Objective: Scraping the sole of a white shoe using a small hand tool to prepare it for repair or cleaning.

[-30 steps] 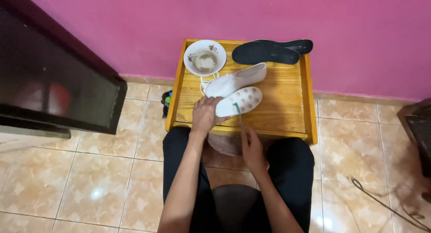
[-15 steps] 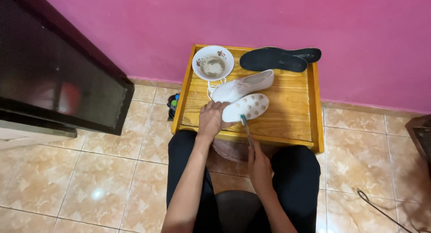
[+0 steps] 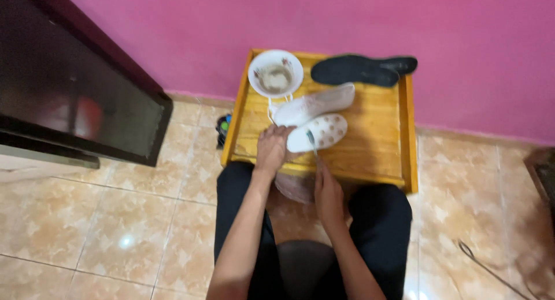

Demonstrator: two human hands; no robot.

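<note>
1. From the head camera I saw the left hand (image 3: 272, 149) clasped on the near end of the overturned white shoe (image 3: 319, 132), which lay sole up on the yellow tabletop (image 3: 370, 144).
2. The right hand (image 3: 327, 191) was closed around a small brush (image 3: 312, 142), its head touching the sole; the shoe lay just beyond this hand.
3. The shoe's long axis ran from the left hand out to the right and slightly away, so the left hand was the nearer one.
4. Behind that shoe lay its upright white partner (image 3: 315, 105), then a white bowl (image 3: 276, 73) and dark insoles (image 3: 361, 70).
</note>
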